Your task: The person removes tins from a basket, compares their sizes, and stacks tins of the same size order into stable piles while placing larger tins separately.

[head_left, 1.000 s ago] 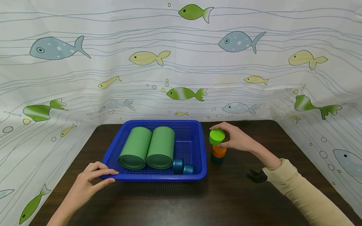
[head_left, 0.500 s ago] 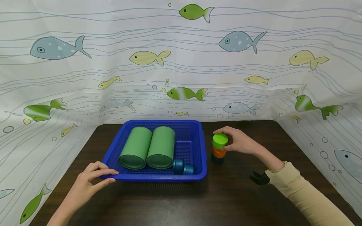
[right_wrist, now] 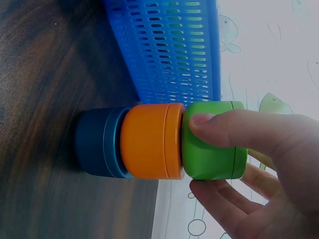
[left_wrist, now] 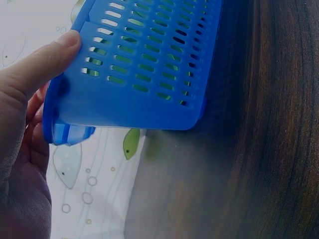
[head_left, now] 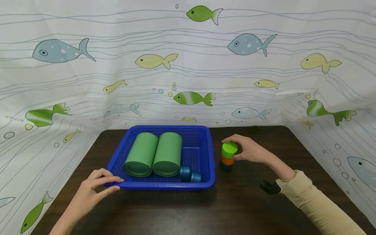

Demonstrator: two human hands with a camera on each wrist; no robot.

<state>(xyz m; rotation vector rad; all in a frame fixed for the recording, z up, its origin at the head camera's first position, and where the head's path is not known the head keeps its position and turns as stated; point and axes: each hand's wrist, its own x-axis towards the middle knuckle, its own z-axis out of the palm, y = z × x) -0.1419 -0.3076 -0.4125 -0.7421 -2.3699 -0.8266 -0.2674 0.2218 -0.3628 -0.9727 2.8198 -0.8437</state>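
Observation:
My right hand (head_left: 249,148) holds a small round green jar (head_left: 229,150) between thumb and fingers. The green jar sits right at the top of an orange jar (right_wrist: 149,142), which stands on a dark blue jar (right_wrist: 97,142). In the right wrist view the three line up as an upright stack beside the basket. At the front left corner of the blue plastic basket (head_left: 164,186), my left hand (head_left: 91,187) pinches the rim. The left wrist view shows its thumb on the outer wall (left_wrist: 119,112) and the other fingers behind the rim.
Inside the basket lie two large green cans (head_left: 141,155) on their sides. Two small blue jars (head_left: 185,173) are in its front right corner. A dark wooden table (head_left: 188,215) bears everything, and a fish-print sheet (head_left: 188,75) encloses the back and sides.
My right hand has come down and slightly right, bringing the green jar down onto the orange one. My left hand has kept its place on the basket rim.

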